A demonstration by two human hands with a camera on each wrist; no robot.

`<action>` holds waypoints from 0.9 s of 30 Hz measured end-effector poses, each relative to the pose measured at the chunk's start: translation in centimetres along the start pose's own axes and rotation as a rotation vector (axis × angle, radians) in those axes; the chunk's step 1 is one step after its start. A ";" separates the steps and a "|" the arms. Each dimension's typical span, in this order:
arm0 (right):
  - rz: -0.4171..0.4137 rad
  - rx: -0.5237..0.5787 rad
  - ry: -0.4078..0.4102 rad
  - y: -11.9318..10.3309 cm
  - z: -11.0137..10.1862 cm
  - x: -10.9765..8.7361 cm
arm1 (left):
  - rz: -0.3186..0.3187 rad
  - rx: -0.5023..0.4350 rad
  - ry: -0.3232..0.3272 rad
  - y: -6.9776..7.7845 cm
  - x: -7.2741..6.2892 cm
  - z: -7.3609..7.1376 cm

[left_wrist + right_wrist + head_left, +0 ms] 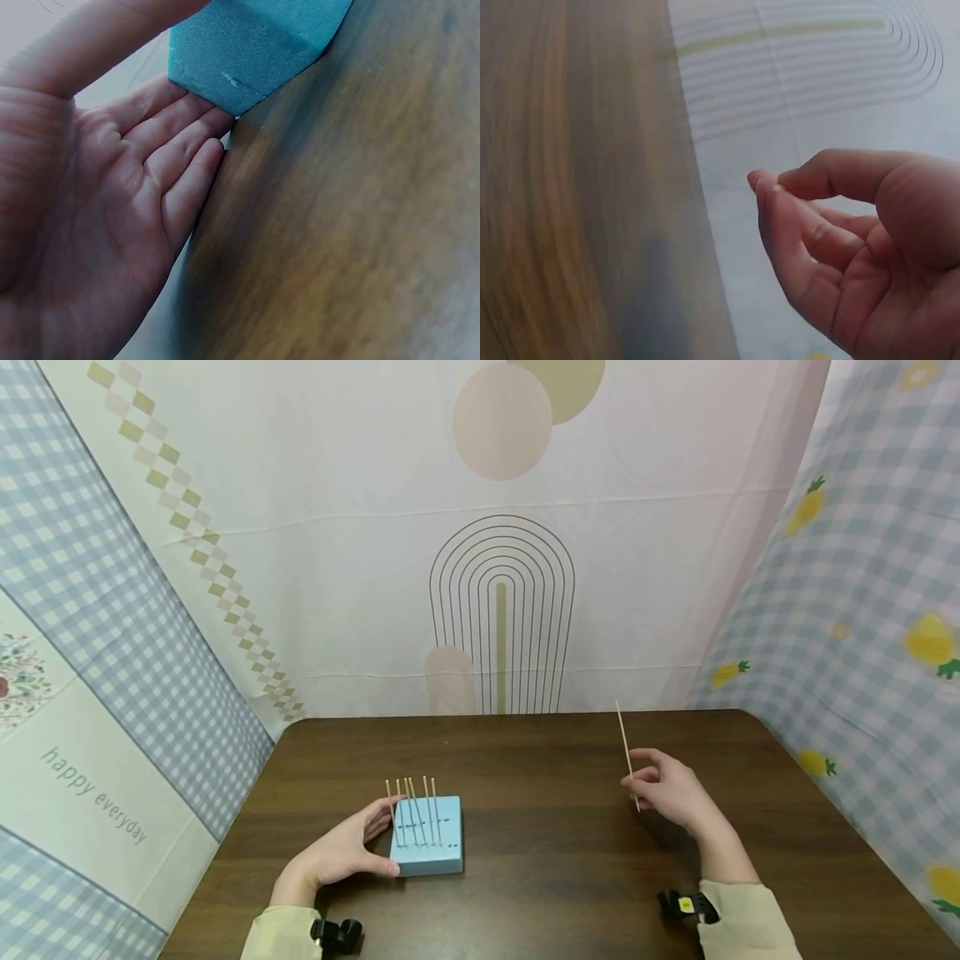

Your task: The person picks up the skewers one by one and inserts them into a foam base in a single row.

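Observation:
A square light-blue foam block (427, 865) lies on the table left of the middle, with several thin wooden sticks (425, 792) standing in it. My left hand (337, 853) holds its left side, thumb at the front corner and fingers along the back left. In the left wrist view those fingers (180, 142) touch the edge of the block (247, 56). Off to the right, my right hand (675, 791) pinches a thin wooden skewer (624, 735) near its lower end, tilted and raised above the table. The right wrist view shows the pinching thumb and index finger (840, 169).
The brown wooden table (540, 893) reaches back to a white patterned cloth (360, 610). Blue checked cloths hang at the left (112, 527) and right (862, 560). A small black camera sits on each wrist.

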State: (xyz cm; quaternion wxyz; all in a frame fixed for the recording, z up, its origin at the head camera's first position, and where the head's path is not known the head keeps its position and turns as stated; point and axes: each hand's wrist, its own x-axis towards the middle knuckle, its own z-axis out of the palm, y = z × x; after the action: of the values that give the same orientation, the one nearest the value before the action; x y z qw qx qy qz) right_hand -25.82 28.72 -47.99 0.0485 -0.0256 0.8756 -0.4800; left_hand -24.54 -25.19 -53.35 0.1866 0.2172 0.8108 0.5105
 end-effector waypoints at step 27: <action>-0.128 0.165 -0.149 -3.8 9.7 0.1 | 0.007 0.001 0.001 0.1 -0.1 0.1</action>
State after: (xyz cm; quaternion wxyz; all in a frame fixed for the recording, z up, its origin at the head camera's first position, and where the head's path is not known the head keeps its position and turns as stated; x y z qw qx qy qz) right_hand -24.89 18.55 -49.99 0.0847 -0.1130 0.8237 -0.5492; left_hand -24.42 -25.13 -53.32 0.1845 0.2198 0.8103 0.5109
